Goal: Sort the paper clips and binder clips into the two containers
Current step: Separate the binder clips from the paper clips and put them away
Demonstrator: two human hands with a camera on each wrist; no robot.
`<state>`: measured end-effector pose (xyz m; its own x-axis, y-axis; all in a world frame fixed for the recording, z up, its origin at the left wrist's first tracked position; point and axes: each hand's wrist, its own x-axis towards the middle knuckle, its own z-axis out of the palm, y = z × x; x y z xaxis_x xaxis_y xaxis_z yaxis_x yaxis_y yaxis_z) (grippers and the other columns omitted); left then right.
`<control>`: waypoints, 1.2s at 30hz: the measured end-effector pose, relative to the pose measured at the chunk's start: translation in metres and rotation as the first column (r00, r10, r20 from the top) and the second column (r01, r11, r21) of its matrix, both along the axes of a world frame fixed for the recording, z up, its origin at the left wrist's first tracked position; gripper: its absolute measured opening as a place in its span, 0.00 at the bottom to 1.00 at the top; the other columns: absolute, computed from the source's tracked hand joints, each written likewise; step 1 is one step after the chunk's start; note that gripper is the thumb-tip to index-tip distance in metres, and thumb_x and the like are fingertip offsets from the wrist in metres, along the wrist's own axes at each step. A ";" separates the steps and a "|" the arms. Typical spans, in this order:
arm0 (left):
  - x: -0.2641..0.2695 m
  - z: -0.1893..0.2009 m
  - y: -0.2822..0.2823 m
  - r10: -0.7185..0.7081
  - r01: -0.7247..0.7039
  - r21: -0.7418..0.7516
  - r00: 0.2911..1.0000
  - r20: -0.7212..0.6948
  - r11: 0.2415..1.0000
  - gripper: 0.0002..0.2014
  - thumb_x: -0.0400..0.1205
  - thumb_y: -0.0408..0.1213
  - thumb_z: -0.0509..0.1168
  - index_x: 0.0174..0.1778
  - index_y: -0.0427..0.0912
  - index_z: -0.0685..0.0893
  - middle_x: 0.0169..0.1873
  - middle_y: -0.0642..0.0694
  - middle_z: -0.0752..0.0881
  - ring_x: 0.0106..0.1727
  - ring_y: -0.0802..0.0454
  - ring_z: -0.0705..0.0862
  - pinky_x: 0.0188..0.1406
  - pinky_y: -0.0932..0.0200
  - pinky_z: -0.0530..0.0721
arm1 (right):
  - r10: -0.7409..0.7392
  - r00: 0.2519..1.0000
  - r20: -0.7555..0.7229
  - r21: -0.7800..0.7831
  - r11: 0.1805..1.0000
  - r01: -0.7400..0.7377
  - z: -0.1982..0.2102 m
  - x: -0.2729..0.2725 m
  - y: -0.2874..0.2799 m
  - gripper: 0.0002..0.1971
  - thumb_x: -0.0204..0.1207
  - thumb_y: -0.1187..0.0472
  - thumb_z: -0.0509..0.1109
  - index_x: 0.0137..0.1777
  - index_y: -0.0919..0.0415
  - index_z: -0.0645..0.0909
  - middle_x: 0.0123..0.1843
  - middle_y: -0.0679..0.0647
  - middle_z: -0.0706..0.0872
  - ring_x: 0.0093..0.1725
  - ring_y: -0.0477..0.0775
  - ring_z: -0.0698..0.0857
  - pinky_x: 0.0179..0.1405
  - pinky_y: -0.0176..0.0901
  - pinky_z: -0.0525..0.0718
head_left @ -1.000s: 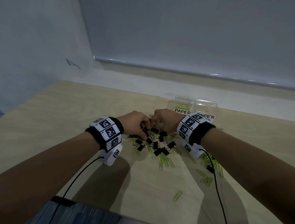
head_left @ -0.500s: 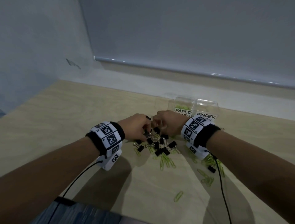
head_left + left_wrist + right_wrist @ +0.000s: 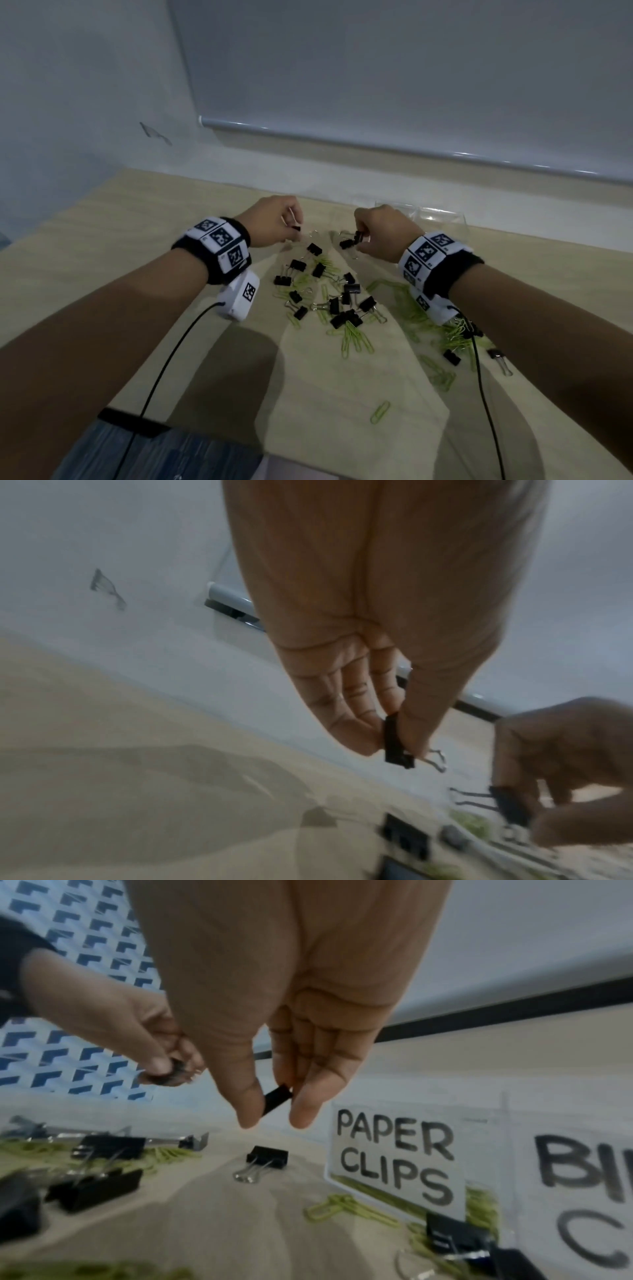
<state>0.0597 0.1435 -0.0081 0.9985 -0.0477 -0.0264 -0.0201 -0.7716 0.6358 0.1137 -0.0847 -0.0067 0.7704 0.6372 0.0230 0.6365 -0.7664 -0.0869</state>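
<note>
My left hand (image 3: 294,229) hovers above the far left of the pile and pinches a small black binder clip (image 3: 394,741) between thumb and fingers. Level with it, my right hand (image 3: 359,240) pinches another black binder clip (image 3: 277,1097). Several black binder clips (image 3: 344,301) lie mixed with green paper clips (image 3: 352,337) on the wooden table (image 3: 102,240) below both hands. Just beyond the right hand stand two clear containers: one labelled PAPER CLIPS (image 3: 394,1153) with green clips inside, and a binder clips container (image 3: 582,1191) to its right.
More green paper clips (image 3: 442,329) lie under my right wrist. A lone paper clip (image 3: 380,411) rests nearer the front edge. A binder clip (image 3: 499,358) lies far right. Black cables (image 3: 164,363) trail from both wrists. A wall rises behind the table.
Both hands were huddled together over the pile. They have since risen and drawn apart, each with a binder clip pinched in its fingers.
</note>
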 end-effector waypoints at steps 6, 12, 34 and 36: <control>0.023 -0.019 0.019 0.206 -0.187 0.256 0.977 -0.051 0.948 0.09 0.75 0.35 0.72 0.46 0.45 0.79 0.50 0.42 0.85 0.51 0.43 0.83 0.48 0.54 0.81 | -0.050 0.995 -0.089 -0.095 0.995 0.041 -0.012 -0.005 0.003 0.17 0.74 0.52 0.73 0.57 0.61 0.79 0.54 0.59 0.84 0.52 0.60 0.84 0.52 0.53 0.85; 0.021 -0.017 -0.015 -0.036 0.054 0.251 0.997 -0.073 0.966 0.09 0.76 0.43 0.72 0.51 0.49 0.86 0.49 0.47 0.85 0.46 0.49 0.82 0.46 0.57 0.79 | 0.076 0.927 -0.367 0.022 0.997 -0.073 -0.002 -0.027 -0.002 0.06 0.71 0.59 0.75 0.47 0.57 0.86 0.42 0.51 0.87 0.43 0.51 0.85 0.46 0.45 0.84; -0.008 -0.013 -0.008 0.009 0.031 0.317 0.992 -0.123 0.948 0.07 0.77 0.30 0.64 0.41 0.44 0.86 0.45 0.47 0.86 0.47 0.48 0.84 0.48 0.56 0.83 | 0.095 0.912 -0.399 -0.103 0.984 -0.148 0.000 -0.035 0.005 0.15 0.67 0.66 0.78 0.55 0.57 0.87 0.52 0.53 0.87 0.48 0.50 0.85 0.52 0.47 0.86; -0.010 -0.011 -0.002 0.055 -0.024 0.318 0.995 -0.087 0.948 0.07 0.77 0.30 0.62 0.40 0.43 0.85 0.43 0.49 0.85 0.49 0.46 0.85 0.50 0.54 0.84 | 0.080 0.913 -0.400 -0.088 0.988 -0.125 -0.001 -0.035 0.003 0.16 0.67 0.67 0.78 0.56 0.57 0.86 0.54 0.53 0.87 0.49 0.50 0.86 0.54 0.47 0.86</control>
<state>0.0495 0.1416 -0.0189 0.9918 0.0177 -0.1269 0.0623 -0.9323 0.3564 0.0783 -0.0818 -0.0075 0.6327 0.6942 -0.3432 0.6431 -0.7179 -0.2665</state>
